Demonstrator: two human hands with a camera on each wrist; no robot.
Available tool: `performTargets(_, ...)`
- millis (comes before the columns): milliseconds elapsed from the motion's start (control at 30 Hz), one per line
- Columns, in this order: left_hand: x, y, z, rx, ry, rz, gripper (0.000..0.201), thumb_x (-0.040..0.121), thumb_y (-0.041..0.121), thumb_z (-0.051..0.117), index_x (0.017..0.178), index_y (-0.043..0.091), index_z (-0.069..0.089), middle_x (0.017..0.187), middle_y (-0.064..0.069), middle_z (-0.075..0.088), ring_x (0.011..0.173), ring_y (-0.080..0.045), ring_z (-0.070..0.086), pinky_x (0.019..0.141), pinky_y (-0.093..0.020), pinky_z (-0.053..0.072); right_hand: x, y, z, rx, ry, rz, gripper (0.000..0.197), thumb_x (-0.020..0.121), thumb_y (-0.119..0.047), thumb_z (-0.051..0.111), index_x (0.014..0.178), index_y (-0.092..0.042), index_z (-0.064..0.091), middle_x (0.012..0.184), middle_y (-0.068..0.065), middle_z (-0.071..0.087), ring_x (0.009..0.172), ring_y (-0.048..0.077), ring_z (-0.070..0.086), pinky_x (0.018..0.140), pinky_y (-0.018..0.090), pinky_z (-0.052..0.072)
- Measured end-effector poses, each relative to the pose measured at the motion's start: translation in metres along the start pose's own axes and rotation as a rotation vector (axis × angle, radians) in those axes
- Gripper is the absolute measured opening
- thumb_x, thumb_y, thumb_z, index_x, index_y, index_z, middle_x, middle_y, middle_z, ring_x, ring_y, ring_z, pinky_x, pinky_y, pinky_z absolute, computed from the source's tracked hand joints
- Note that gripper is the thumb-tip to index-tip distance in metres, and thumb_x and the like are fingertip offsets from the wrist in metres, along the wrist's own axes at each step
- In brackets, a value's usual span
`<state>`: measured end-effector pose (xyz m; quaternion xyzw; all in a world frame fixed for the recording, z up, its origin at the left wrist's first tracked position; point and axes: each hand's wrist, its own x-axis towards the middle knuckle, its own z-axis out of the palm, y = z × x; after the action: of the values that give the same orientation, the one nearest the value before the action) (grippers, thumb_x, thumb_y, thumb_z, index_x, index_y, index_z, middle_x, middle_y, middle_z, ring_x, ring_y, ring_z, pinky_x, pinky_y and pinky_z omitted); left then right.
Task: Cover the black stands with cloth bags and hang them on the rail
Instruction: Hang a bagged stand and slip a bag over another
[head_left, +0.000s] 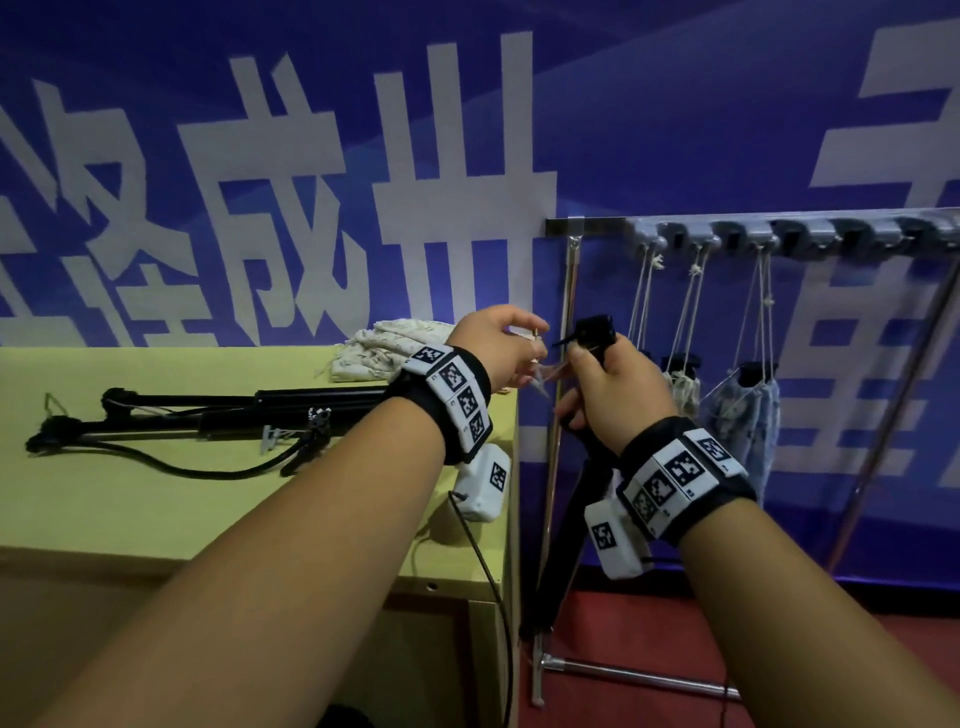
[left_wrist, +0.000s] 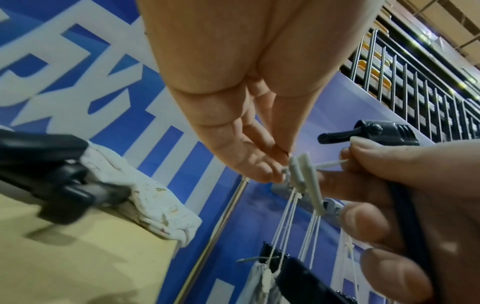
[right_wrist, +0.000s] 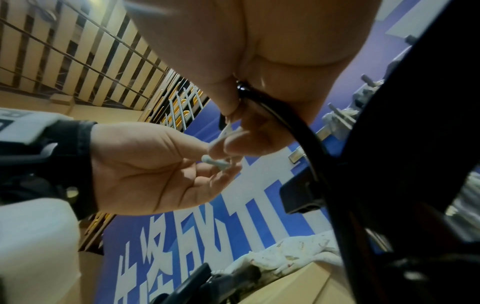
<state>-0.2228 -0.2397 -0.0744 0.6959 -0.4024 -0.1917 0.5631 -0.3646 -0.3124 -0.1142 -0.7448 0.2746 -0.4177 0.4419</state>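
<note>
Currently: right hand (head_left: 610, 395), fingers clamped on a black stand (head_left: 595, 332) just left of the rail (head_left: 779, 234); left hand (head_left: 498, 348), fingers pinching a small grey tag (left_wrist: 302, 174). Bags (head_left: 374, 348), stands (head_left: 208, 415): tabletop (head_left: 156, 493), left of rail. Covered stands (head_left: 743, 410) hang from rail.

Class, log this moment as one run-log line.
right hand: grips black stand | left hand: pinches grey tag | bagged stands: on rail
</note>
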Motion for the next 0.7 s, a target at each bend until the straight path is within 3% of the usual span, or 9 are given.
performTargets(100, 0.015, -0.003, 0.024, -0.034, -0.018, 0.029, 0.021, 0.092, 0.001, 0.071, 0.103, 0.019, 0.073, 0.09, -0.015, 0.078, 0.072, -0.022, 0.073, 0.073, -0.037, 0.064, 0.008, 0.017, -0.011, 0.048, 0.05, 0.03, 0.019, 0.112, -0.031, 0.05, 0.107, -0.014, 0.059, 0.09, 0.004, 0.079, 0.062, 0.026, 0.076, 0.054, 0.04, 0.059)
performTargets(200, 0.029, -0.012, 0.047, -0.051, -0.056, 0.035, 0.022, 0.092, 0.0, 0.07, 0.102, 0.019, 0.073, 0.088, -0.012, 0.077, 0.078, -0.024, 0.075, 0.077, -0.039, 0.064, 0.014, 0.037, -0.021, 0.118, 0.109, 0.075, 0.019, 0.112, -0.028, 0.051, 0.11, -0.011, 0.059, 0.092, 0.003, 0.078, 0.068, 0.034, 0.076, 0.056, 0.042, 0.059)
performTargets(400, 0.051, -0.03, 0.085, -0.064, -0.109, 0.039, 0.02, 0.093, 0.0, 0.07, 0.102, 0.018, 0.072, 0.087, -0.012, 0.076, 0.082, -0.025, 0.075, 0.078, -0.038, 0.064, 0.023, 0.078, -0.033, 0.257, 0.183, 0.148, 0.016, 0.112, -0.029, 0.053, 0.107, -0.016, 0.061, 0.088, 0.0, 0.079, 0.063, 0.023, 0.074, 0.061, 0.046, 0.059)
performTargets(567, 0.06, -0.05, 0.111, -0.097, -0.126, 0.017, 0.017, 0.095, -0.003, 0.067, 0.101, 0.013, 0.071, 0.089, -0.015, 0.075, 0.079, -0.024, 0.073, 0.069, -0.032, 0.061, 0.025, 0.11, -0.037, 0.32, 0.276, 0.173, 0.014, 0.111, -0.026, 0.054, 0.101, -0.021, 0.063, 0.087, 0.001, 0.079, 0.06, 0.019, 0.072, 0.055, 0.036, 0.057)
performTargets(700, 0.067, -0.066, 0.126, -0.049, -0.131, 0.034, 0.02, 0.094, -0.003, 0.069, 0.097, 0.016, 0.073, 0.092, -0.018, 0.076, 0.076, -0.021, 0.072, 0.066, -0.03, 0.059, 0.027, 0.132, -0.037, 0.335, 0.294, 0.186, 0.016, 0.111, -0.027, 0.055, 0.108, -0.016, 0.066, 0.09, 0.005, 0.081, 0.062, 0.02, 0.074, 0.058, 0.041, 0.061)
